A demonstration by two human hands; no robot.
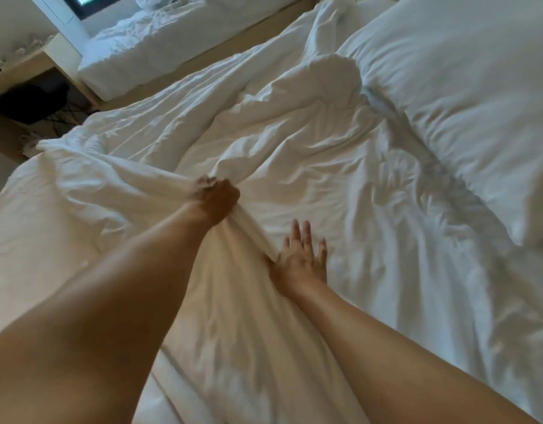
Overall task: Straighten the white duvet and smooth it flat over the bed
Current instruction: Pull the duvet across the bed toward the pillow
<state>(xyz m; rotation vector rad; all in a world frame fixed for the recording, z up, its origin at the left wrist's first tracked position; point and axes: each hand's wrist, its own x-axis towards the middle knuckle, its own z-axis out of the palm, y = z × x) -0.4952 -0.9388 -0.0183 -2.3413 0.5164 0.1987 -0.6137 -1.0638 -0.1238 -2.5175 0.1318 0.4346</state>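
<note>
A bunched fold of the white duvet [294, 142] is gripped in the left hand [215, 198]. The right hand [300, 258] is laid flat, fingers spread, on creased cotton just beside that fold.

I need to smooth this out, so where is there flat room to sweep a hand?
The flattest stretch lies between the right hand and the pillow. It is crowded beyond the left hand, which grips the bunched duvet, heaped toward the far side.
</note>
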